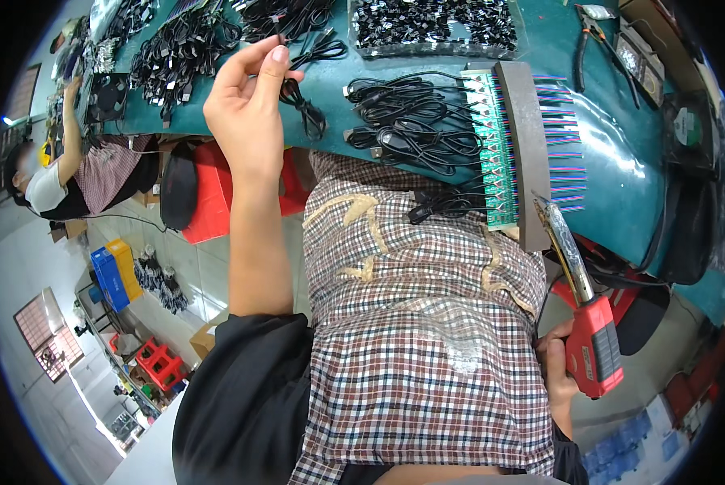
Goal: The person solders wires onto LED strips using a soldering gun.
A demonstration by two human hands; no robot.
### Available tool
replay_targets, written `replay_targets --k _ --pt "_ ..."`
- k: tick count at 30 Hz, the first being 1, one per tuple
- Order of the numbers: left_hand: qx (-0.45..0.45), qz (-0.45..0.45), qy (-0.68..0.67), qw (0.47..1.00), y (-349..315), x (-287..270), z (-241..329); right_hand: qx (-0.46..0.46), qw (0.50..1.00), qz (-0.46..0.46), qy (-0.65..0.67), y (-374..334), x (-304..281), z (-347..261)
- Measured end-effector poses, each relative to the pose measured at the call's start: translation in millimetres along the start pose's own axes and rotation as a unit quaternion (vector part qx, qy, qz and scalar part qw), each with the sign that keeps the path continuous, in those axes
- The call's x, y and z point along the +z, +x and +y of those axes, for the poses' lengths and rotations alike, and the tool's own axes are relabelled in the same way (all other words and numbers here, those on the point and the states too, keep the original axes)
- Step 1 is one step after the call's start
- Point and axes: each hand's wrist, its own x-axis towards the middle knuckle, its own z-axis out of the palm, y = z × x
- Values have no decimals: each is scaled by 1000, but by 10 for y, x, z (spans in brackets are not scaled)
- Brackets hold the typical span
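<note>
My left hand (249, 93) is raised at the table's near edge, thumb and fingertips pinched on a thin black cable. The cable's bundled coil (304, 109) hangs beside the palm. Down on the right, my right hand (558, 368) is wrapped round the red handle of a soldering gun (593, 347). Its metal barrel points up and away, with the tip close to the lower end of a grey bar (524, 153). Against that bar stands a row of green circuit boards (482, 145), black cables joined on their left. Thin coloured wires (563, 145) stick out on the bar's right.
Coiled black cables (411, 121) lie left of the boards. A clear tray of small metal connectors (435, 24) sits at the back, with cable heaps (184, 48) to its left. Pliers (593, 48) rest at the back right. Another person (51, 178) works at far left.
</note>
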Motion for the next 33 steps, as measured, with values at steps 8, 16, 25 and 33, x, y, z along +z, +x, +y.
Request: replay_targets --k 8,16,25,33 --pt "-182 -242 -122 945 -534 421 703 83 988 102 77 67 165 -35" --pt "-95 -408 -70 905 -976 661 815 -42 981 122 148 698 544 -383" --pt "-74 -463 -29 883 -1108 694 909 -45 978 82 186 745 542 -346" --pt "73 -414 -39 907 -1201 723 816 7 944 131 302 723 613 -314"
